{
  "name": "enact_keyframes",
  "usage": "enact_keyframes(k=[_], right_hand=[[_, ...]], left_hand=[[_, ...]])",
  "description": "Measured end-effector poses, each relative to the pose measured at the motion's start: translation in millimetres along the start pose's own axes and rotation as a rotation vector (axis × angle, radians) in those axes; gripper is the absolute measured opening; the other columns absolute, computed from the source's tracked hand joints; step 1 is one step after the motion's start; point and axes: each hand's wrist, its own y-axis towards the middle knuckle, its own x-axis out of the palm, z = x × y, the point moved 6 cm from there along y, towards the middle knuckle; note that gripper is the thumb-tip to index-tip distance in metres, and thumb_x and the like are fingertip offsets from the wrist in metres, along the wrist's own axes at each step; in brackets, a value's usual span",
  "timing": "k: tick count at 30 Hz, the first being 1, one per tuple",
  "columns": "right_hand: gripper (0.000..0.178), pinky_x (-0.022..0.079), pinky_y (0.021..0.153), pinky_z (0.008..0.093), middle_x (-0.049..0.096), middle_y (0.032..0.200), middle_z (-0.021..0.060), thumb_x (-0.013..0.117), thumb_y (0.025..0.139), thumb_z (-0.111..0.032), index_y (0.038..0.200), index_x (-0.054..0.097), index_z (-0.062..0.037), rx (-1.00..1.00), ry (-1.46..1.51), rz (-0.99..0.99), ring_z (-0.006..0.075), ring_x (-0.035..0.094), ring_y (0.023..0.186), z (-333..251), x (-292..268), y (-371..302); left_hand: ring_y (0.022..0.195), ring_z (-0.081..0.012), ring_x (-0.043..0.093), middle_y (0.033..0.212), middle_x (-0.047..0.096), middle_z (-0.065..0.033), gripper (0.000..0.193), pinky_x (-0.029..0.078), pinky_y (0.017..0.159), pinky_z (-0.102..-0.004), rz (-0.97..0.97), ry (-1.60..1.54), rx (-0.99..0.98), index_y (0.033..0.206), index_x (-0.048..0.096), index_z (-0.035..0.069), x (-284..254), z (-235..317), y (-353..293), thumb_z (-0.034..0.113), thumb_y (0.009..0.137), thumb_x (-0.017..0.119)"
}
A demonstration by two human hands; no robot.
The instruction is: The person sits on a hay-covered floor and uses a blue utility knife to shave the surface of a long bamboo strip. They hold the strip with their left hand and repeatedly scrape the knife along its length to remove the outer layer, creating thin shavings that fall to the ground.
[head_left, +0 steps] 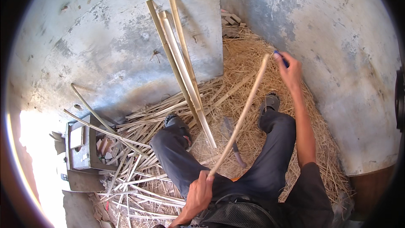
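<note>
My left hand (199, 192) is closed round the lower end of a long pale bamboo strip (241, 118), which slants up and away to the right. My right hand (289, 71) is raised beside the strip's far tip, fingers wrapped round a small blue object (282, 59). Most of that object hides in the palm, so its kind cannot be told. Whether it touches the strip is unclear. On the ground between my legs lies a knife with a dark blade (229, 127) and a brownish handle (241, 159).
Several long bamboo pieces (182, 67) lean against the grey, stained wall (101, 38) ahead. Thin strips lie heaped (139, 181) on the left, with shavings (242, 55) spread across the floor. A worn box (82, 147) holding scraps stands at far left. Another wall (337, 80) rises on the right.
</note>
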Motion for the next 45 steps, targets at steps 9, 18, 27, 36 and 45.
enact_keyframes(k=[9, 18, 27, 36, 45], right_hand=[[0.060, 0.054, 0.078, 0.0387, 0.078, 0.095, 0.0116, 0.071, 0.103, -0.058, 0.129, 0.075, -0.0043, 0.204, 0.010, -0.243, 0.0230, 0.072, 0.085, 26, -9, -22], [0.046, 0.050, 0.074, 0.0309, 0.072, 0.092, 0.0022, 0.072, 0.107, -0.046, 0.130, 0.075, -0.0067, 0.150, 0.417, -0.415, 0.0118, 0.064, 0.079, -46, 7, -62], [0.053, 0.055, 0.096, 0.0288, 0.074, 0.123, 0.0051, 0.077, 0.106, -0.029, 0.149, 0.065, -0.0005, 0.251, 0.909, -0.718, 0.0103, 0.067, 0.105, -103, 33, -104], [0.045, 0.057, 0.096, 0.0290, 0.076, 0.119, 0.0056, 0.084, 0.101, -0.028, 0.135, 0.072, -0.0009, 0.265, 1.035, -0.744, 0.0114, 0.070, 0.106, -86, 43, -115], [0.045, 0.057, 0.094, 0.0282, 0.077, 0.114, 0.0053, 0.084, 0.101, -0.029, 0.133, 0.074, 0.0018, 0.364, 0.956, -0.580, 0.0109, 0.071, 0.104, -74, 45, -115]], left_hand=[[0.066, -0.0070, 0.046, 0.081, 0.051, 0.0017, 0.059, 0.042, 0.058, -0.0268, -0.199, -0.404, -0.235, 0.113, 0.059, 0.005, 4, -44, 23, 0.059, 0.118, 0.035], [0.053, -0.0108, 0.046, 0.071, 0.048, -0.0007, 0.066, 0.047, 0.050, -0.0279, -0.410, -0.828, -0.251, 0.106, 0.055, 0.005, 12, -36, 74, 0.066, 0.117, 0.032], [0.051, -0.0151, 0.052, 0.068, 0.057, -0.0086, 0.064, 0.052, 0.051, -0.0311, -0.689, -1.039, -0.250, 0.104, 0.056, 0.003, 31, -22, 84, 0.060, 0.119, 0.028], [0.078, -0.0269, 0.074, 0.090, 0.073, -0.0195, 0.075, 0.061, 0.076, -0.0353, -0.633, -0.918, -0.090, 0.128, 0.058, -0.005, 41, -19, 102, 0.065, 0.115, 0.036], [0.081, -0.0156, 0.071, 0.099, 0.075, -0.0102, 0.054, 0.058, 0.074, -0.0325, -0.294, -0.375, 0.114, 0.141, 0.059, -0.003, 17, 1, 95, 0.027, 0.103, 0.081]])
